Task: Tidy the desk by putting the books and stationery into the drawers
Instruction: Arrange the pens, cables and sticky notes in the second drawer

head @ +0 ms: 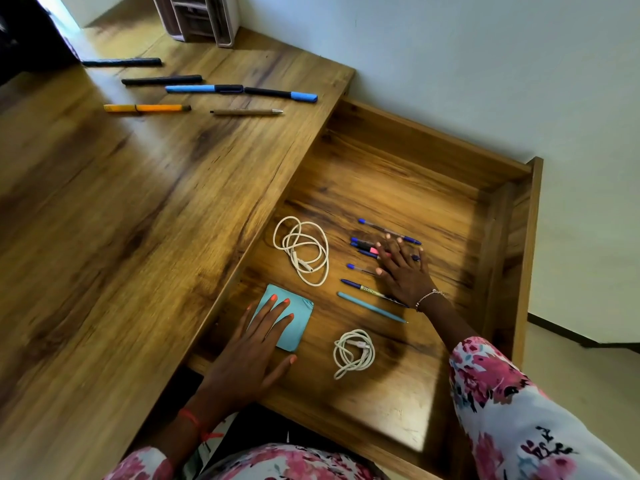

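Observation:
An open wooden drawer (pixel 408 168) holds a row of several pens (pixel 367 244), a light blue pen (pixel 370 306), a teal sticky-note pad (pixel 298 323) and two coiled white cables (pixel 301 251) (pixel 353 353). My left hand (pixel 252 351) lies flat on the teal pad with fingers spread. My right hand (pixel 401 268) rests flat across the row of pens, fingers apart, gripping none. On the desk top (pixel 138 202) lie several pens: two black ones (pixel 121 62), blue-and-black ones (pixel 242 90), an orange one (pixel 145 108) and a brown one (pixel 246 112).
A grey-pink desk organiser (pixel 197 15) stands at the far edge of the desk by the white wall. The drawer's far half is bare wood. Floral sleeves cover both my arms.

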### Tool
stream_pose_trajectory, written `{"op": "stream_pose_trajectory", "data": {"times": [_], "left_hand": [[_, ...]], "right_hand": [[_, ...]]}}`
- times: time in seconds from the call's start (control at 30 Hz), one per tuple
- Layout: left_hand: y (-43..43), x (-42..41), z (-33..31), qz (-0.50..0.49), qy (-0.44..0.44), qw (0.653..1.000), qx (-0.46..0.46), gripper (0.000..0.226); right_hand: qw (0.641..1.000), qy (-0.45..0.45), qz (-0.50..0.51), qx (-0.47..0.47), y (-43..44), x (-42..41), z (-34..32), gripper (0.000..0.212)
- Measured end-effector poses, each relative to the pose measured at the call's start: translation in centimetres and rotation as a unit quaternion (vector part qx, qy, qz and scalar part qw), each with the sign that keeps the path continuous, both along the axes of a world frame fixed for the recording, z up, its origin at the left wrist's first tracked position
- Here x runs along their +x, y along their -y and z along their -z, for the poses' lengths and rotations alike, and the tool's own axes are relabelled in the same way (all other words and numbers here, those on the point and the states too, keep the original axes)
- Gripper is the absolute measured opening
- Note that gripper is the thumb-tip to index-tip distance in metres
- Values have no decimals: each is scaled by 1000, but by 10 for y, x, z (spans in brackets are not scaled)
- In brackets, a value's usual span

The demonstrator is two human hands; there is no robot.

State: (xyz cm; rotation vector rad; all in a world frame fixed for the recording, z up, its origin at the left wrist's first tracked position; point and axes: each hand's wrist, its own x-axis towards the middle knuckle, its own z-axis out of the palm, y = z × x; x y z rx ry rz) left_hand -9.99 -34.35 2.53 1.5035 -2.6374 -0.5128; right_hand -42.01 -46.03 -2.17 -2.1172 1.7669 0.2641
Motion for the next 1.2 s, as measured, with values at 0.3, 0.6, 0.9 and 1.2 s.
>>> {"op": "stream_pose_trajectory", "data": {"times": [0.3, 0.6, 0.9, 1.2], "left_hand": [[0, 1, 2, -2, 1, 1000, 3, 62], [-1, 1, 2, -4, 3, 1000, 7, 61], [-1, 1, 3, -10, -15, 1000, 5, 60], [0, 1, 2, -7, -16, 1000, 2, 60]], "right_hand": [[996, 58, 47, -42, 0, 6, -16, 47], [989, 33, 109, -97, 38, 10, -24, 24], [995, -11, 65, -79, 52, 15, -28, 26], [999, -34, -17, -36, 62, 5, -30, 28]]}}
